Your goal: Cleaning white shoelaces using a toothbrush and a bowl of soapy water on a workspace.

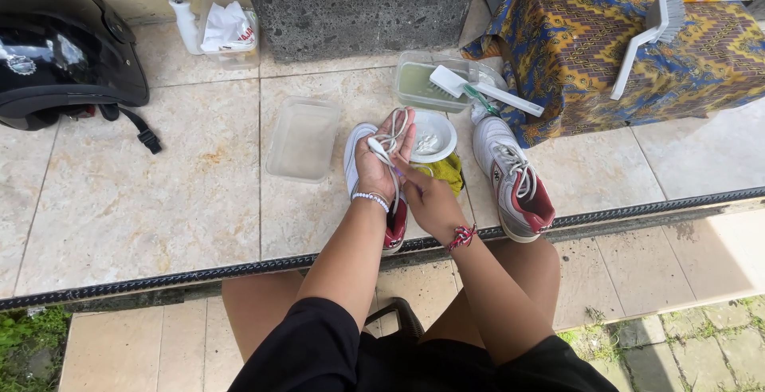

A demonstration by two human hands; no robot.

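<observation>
My left hand (381, 161) is raised over a white and red sneaker (358, 147) and has a white shoelace (389, 139) looped around its fingers. My right hand (428, 198) sits just to the right, pinching the lace's lower end near a yellow cloth (446, 170). The sneaker under my hands is mostly hidden. A second white and red sneaker (511, 177), still laced, lies to the right on the tiled step.
A white bowl (434, 135), an empty clear tub (303, 139), and a tub of greenish water (418, 83) with a white brush (482, 93) stand behind. A black helmet (64, 45) lies far left. Another brush (645, 41) rests on a patterned cloth (606, 57).
</observation>
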